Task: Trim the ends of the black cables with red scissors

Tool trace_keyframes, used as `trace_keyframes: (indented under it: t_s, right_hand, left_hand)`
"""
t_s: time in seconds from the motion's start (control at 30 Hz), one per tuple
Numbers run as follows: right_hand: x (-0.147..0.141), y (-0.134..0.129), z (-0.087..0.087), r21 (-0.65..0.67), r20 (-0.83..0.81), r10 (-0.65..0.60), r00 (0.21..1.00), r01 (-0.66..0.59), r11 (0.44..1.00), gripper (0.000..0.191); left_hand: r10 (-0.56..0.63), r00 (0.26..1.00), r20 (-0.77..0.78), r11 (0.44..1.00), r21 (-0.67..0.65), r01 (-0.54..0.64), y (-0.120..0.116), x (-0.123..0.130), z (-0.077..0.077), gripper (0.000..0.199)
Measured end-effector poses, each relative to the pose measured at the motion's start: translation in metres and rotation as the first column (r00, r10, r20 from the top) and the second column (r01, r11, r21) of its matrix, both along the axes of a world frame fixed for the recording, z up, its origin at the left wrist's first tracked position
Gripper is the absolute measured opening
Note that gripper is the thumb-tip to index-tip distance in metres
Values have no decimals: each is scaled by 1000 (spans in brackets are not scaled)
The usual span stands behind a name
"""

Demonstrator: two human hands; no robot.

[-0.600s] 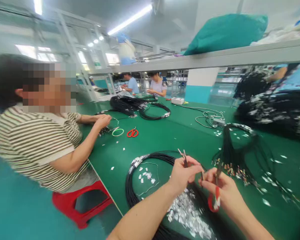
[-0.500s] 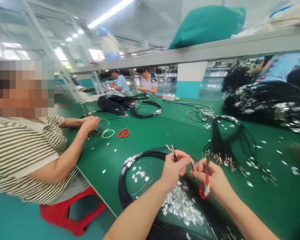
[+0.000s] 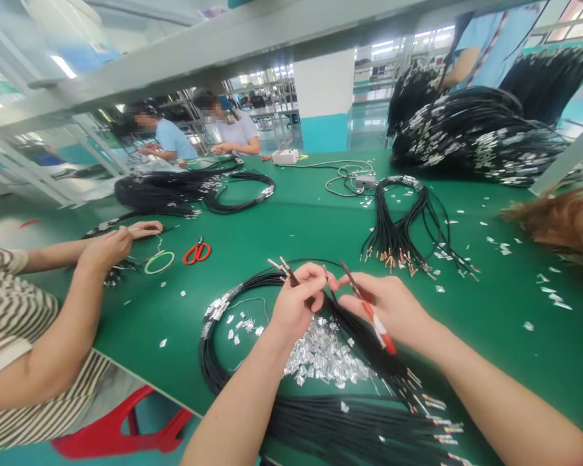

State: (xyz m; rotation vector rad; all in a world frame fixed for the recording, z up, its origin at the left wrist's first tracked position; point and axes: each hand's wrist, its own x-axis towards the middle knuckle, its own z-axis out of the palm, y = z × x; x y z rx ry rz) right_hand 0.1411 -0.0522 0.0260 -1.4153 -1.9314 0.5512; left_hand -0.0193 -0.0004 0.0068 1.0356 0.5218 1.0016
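Observation:
My left hand is closed around a few black cables, whose pale ends stick out past the fingers. Close beside it, my right hand grips red-handled scissors, the dark blades pointing up and left near my left fingertips. Whether the blades touch a cable I cannot tell. Under both hands lies a pile of silver foil scraps. A coil of black cables curves around the pile, bound with shiny silver wrap. More cables with stripped ends spread along the near edge.
At left, a co-worker in a striped top handles thin strands beside a green ring and red scissors. Cable bundles and a large cable heap lie right. Overhead runs a grey shelf; a red stool stands below left.
The view has turned to the right and down. My right hand has turned the scissors, so the blades now slant toward my left fingertips. The left hand keeps its cables.

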Motion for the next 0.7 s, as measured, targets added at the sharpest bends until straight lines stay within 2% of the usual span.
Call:
trace_keyframes:
  t_s: [0.13, 0.27, 0.37, 0.5, 0.7]
  right_hand:
    - [-2, -8, 10, -109, -46, 79, 996, -84, 990, 24]
    - [-8, -7, 9, -208, -39, 126, 991, -131, 969, 28]
    - [-10, -6, 7, -250, -45, 118, 992, -125, 960, 28]
    - [-10, -7, 6, -314, -140, 109, 984, -149, 938, 25]
    - [-14, -11, 11, -482, -361, 22, 932, -207, 851, 32]
  left_hand:
    - [76, 997, -14, 997, 12, -76, -3, -1, 4, 10]
    - [125, 991, -43, 992, 38, -123, -6, 0, 5, 11]
    - [161, 985, -53, 985, 69, -157, -7, 2, 3, 10]
    - [221, 973, -62, 970, 121, -212, -8, 4, 0, 10]
    - [271, 959, -83, 946, 209, -249, -10, 5, -5, 11]
